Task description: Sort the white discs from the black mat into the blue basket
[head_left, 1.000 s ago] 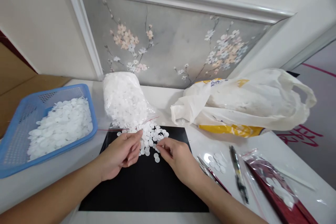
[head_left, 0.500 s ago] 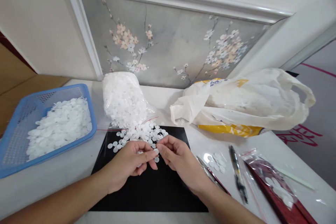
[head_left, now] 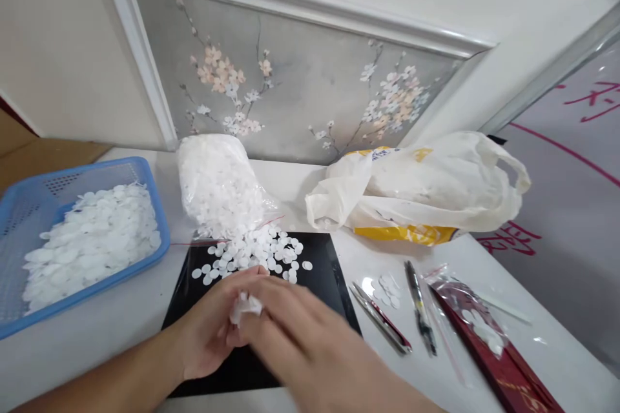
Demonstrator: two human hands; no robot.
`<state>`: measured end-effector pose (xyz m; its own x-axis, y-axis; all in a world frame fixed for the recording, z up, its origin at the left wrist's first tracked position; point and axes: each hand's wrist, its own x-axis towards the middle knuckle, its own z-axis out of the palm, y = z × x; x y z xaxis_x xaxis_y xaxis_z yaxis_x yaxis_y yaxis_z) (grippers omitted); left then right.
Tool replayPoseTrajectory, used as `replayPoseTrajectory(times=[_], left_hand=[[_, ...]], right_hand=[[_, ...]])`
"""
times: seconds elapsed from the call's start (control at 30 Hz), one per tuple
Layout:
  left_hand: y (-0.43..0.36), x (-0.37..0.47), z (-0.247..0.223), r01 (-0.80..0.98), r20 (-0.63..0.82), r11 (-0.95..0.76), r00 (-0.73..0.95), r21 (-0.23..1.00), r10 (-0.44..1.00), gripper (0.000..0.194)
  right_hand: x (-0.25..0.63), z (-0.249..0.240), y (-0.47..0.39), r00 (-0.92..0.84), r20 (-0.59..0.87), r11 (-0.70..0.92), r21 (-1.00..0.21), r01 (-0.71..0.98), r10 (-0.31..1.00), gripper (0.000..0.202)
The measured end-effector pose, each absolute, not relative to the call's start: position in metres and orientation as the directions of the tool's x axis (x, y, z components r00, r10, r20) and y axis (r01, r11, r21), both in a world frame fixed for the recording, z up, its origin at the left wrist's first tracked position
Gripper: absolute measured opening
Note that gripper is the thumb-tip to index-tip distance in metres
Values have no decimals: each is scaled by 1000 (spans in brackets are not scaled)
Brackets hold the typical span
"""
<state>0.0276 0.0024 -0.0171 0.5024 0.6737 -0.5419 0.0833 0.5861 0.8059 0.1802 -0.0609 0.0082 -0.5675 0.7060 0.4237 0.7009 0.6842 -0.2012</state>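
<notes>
My left hand (head_left: 210, 332) is cupped over the black mat (head_left: 334, 284), its fingers closed around several small white discs (head_left: 245, 305). Over it lies my right hand (head_left: 300, 329), blurred, with its fingers bent against the discs in the left palm; its fingertips are partly hidden. Just beyond both hands, loose white discs (head_left: 252, 248) are spread across the back of the mat. They spill from the mouth of a clear plastic bag (head_left: 216, 174) full of the same discs.
A blue basket (head_left: 162, 232) of white discs stands at the left. At the back right lies a white and yellow plastic bag (head_left: 426, 187). Tweezers (head_left: 380, 316), a pen (head_left: 420, 306), a few discs (head_left: 387, 290) and a red packet (head_left: 494, 348) lie at the right.
My right hand has moved left and nearer, over my left hand. White discs now show between the hands. The view has shifted slightly to the right.
</notes>
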Motion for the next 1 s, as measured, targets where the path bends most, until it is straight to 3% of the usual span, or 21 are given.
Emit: replayPoseTrajectory(times=[0.1, 0.2, 0.4, 0.47, 0.6, 0.7, 0.87, 1.0], left_hand=[[0, 28, -18, 54, -471, 536, 559, 842, 683, 29], [-4, 31, -22, 69, -404, 462, 610, 884, 682, 29], [-8, 32, -25, 79, -445, 521, 638, 850, 629, 26], [-8, 33, -23, 75, -457, 540, 637, 838, 620, 25], [-6, 34, -18, 53, -468, 561, 619, 826, 631, 23], [-5, 34, -17, 62, -464, 540, 599, 839, 653, 19], [-4, 32, -19, 76, -441, 490, 572, 868, 692, 23], [-5, 31, -19, 70, -410, 449, 551, 891, 727, 20]], right_hand=[[227, -12, -73, -245, 427, 360, -213, 908, 871, 20], [274, -41, -86, -77, 227, 100, -94, 991, 971, 12], [295, -60, -101, 199, -37, -197, -398, 896, 979, 11], [290, -54, -102, 174, -52, -178, -477, 861, 983, 4], [273, -37, -98, 58, 73, 0, -620, 785, 996, 30], [258, -19, -89, -10, 119, 86, -652, 753, 993, 36], [233, -5, -73, -81, 137, 157, -763, 626, 987, 37], [220, -18, -72, -80, 243, 247, -804, 540, 967, 32]])
